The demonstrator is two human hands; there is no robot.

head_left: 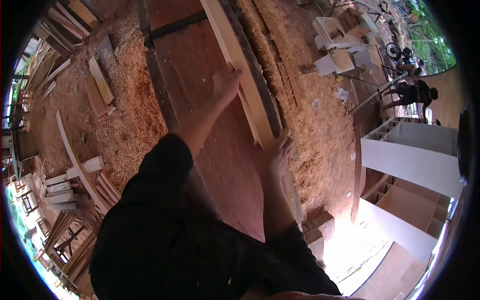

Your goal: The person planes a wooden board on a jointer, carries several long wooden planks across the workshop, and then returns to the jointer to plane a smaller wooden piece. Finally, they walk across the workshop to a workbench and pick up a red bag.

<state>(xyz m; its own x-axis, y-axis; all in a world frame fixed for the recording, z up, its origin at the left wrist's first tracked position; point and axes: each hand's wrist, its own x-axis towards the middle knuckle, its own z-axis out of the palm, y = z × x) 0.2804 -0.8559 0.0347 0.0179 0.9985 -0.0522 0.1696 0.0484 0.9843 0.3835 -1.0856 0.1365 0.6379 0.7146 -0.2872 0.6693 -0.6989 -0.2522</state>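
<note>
A long pale wooden plank lies lengthwise along the right side of a brown workbench top. My left hand is closed on the plank's left edge, partway along it, with the thumb side toward the top face. At the near end of the plank my right hand is closed around it, its fingers curled at the bench's right edge. The underside of the plank and some of the fingertips are hidden. Dark long sleeves cover both upper arms.
Wood shavings cover the ground on both sides. Loose boards and a long curved strip lie left. White cabinets and wooden boxes stand right. A person and a motorcycle are farther off.
</note>
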